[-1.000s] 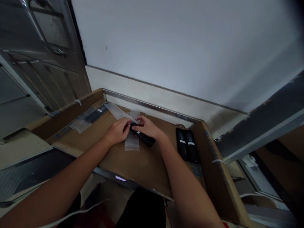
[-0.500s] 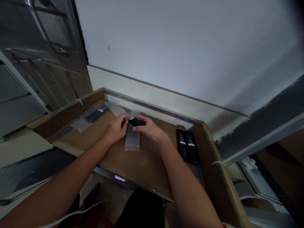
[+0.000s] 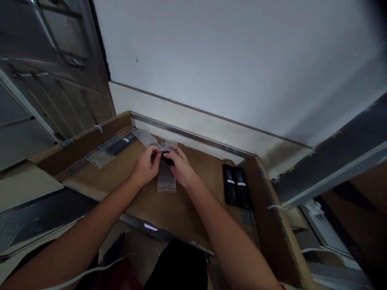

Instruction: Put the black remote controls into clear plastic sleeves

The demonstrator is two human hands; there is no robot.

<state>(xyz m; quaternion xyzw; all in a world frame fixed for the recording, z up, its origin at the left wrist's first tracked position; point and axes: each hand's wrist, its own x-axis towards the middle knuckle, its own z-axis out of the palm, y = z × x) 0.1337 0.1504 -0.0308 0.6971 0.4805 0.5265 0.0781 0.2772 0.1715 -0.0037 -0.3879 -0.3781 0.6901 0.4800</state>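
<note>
Over the middle of the cardboard surface, my right hand [image 3: 182,166] grips a slim black oblong item [image 3: 167,159], its exact kind unclear. My left hand [image 3: 146,166] pinches the mouth of a clear plastic bag [image 3: 145,138] at the item's far end. The item's tip appears to be inside the bag, though fingers partly hide it. Beneath my hands lie more flat clear bags [image 3: 167,181]. At the left, a similar black item [image 3: 121,145] with a white label lies inside a clear bag.
Two black oblong items [image 3: 230,185] with white labels lie side by side at the right. Cardboard walls [image 3: 272,225] edge the surface on the left and right. A metal strip [image 3: 187,137] and a white wall [image 3: 211,60] stand behind.
My right hand has shifted left and turned the black item, bringing it further toward the bag at my left hand. Less of the item shows now.
</note>
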